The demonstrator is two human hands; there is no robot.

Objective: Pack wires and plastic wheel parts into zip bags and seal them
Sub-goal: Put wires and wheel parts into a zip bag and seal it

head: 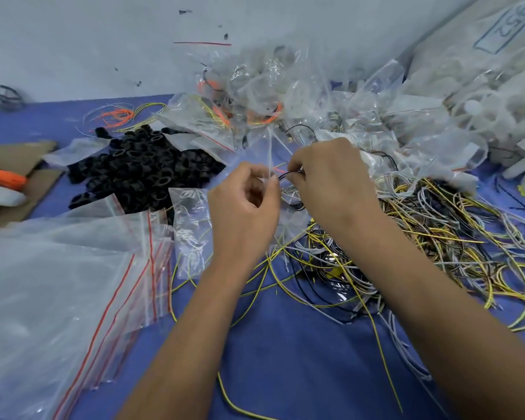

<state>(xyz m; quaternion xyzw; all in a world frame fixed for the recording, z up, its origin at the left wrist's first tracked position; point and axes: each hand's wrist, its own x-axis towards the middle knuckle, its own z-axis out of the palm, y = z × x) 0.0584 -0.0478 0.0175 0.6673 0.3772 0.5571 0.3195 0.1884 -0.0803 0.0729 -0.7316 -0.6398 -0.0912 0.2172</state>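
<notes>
Nearby, black wheel parts (140, 168) and tangled wires (437, 234) flank both hands.

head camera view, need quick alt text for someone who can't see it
Two bare hands work at a clear zip bag: the left hand pinches its edge while the right hand feeds in a coil of black wire. Around them on the blue table lie black wheel parts, empty zip bags and tangled wires.

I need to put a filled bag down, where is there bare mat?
Bare blue mat lies between the forearms, bordered by the empty zip bags and the wire tangle. Another patch is beside the black wheel parts. Crowded behind the hands.
</notes>
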